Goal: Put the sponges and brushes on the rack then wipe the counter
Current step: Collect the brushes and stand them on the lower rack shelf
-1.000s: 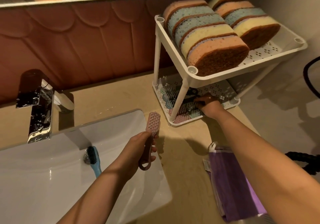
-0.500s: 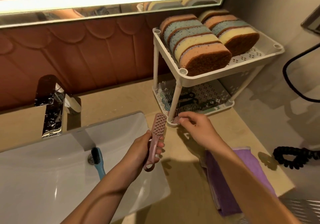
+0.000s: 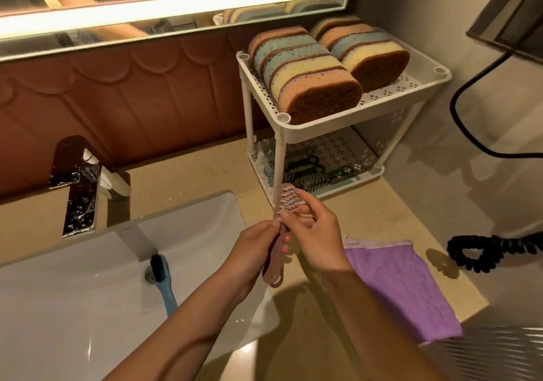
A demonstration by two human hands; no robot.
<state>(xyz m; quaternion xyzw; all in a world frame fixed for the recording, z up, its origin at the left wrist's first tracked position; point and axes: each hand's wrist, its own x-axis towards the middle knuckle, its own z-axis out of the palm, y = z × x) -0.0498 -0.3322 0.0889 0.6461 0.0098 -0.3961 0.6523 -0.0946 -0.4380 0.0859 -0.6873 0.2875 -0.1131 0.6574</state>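
— Two hands on one brush, was that how it stood?

— Yes. The left hand (image 3: pixel 252 251) gripped the pink plastic scrubbing brush (image 3: pixel 287 201) by its long handle, fingers curled round it. The right hand (image 3: pixel 316 239) pinched the same brush just under its pale bristled head. The brush was held upright above the spot where the right rim of the white ceramic sink (image 3: pixel 73 307) met the beige stone counter (image 3: pixel 191 174).

— And the rack?

— The white plastic two-tier rack (image 3: pixel 352 117) stood at the back right of the counter, just beyond the bristles. Its top shelf carried oval sponges in orange, blue and yellow (image 3: pixel 308 77), set on edge in two rows, with a bare strip of perforated shelf along the front right rim. Several dark and pale brushes (image 3: pixel 305 169) lay on the lower shelf, crowded toward its left and front; the back right part showed bare perforations.

— Was anything in the sink?

— One light blue brush with black bristles (image 3: pixel 164 286) lay in the basin, its head at the drain, below the chrome faucet (image 3: pixel 82 186).

— What room was there on the counter?

— A folded purple cloth (image 3: pixel 402 286) lay beside the right forearm and reached the counter's front edge. Open stone showed between the cloth and the rack, and between the faucet and the rack. A black coiled cord (image 3: pixel 484 251) lay well to the right of the cloth.
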